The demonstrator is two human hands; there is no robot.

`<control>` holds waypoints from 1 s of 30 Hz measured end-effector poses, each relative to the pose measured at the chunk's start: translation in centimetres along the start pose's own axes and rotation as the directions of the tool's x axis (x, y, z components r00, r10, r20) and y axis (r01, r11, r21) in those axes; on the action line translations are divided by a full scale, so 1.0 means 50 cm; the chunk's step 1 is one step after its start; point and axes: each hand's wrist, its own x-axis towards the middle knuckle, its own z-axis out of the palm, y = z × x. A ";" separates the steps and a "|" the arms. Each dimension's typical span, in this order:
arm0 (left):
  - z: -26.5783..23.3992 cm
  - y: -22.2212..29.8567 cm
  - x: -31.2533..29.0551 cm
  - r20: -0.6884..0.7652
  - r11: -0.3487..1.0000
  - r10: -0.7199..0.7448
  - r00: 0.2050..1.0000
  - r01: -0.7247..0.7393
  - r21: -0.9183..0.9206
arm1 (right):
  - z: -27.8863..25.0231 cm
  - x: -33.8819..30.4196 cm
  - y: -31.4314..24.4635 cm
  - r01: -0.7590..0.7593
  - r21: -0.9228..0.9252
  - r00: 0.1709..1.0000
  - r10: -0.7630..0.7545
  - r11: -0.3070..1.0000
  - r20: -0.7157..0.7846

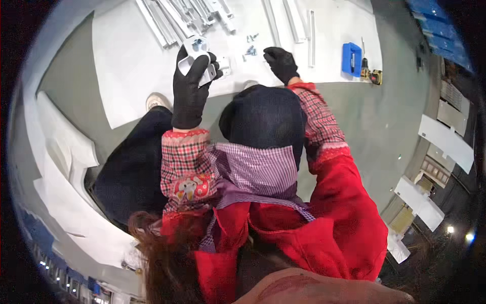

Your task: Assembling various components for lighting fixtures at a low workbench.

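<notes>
White metal bracket (195,54) sits clamped in the gloved left hand (190,83), raised above the near edge of the white sheet (126,66) on the floor. Right hand (280,63), fingers curled and holding nothing, rests on the sheet beside loose screws (250,49).

Light: bright and even on the far white sheet (131,66), dim toward the near rim | Sources: small lamps glaring near right | Shadows: soft, under the body | Distortion: strong fisheye, edges bend, black corners | Focus: near hair and rim blurred, slight grain
</notes>
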 end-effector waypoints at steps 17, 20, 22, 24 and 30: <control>-0.019 -0.051 0.001 -0.114 0.839 -0.400 0.909 0.313 -0.445 | 0.311 0.054 0.170 -0.197 -0.341 0.978 0.209 0.919 0.001; -0.033 -0.047 -0.008 -0.149 0.984 -0.178 0.973 0.171 -0.057 | 0.252 0.046 0.068 -0.192 -0.143 0.981 0.191 0.971 -0.024; -0.036 -0.029 -0.002 -0.123 0.759 -0.405 0.906 0.258 -0.598 | 0.190 0.043 0.023 -0.061 0.051 0.993 0.066 0.997 -0.098; -0.026 -0.048 0.007 0.031 0.604 -0.364 0.931 0.261 -0.753 | 0.126 0.036 0.012 -0.028 0.069 0.988 0.038 0.997 -0.149; 0.017 0.007 0.000 0.062 0.645 -0.254 0.965 0.217 -0.733 | -0.128 -0.047 -0.200 0.106 0.205 0.976 -0.063 0.973 -0.206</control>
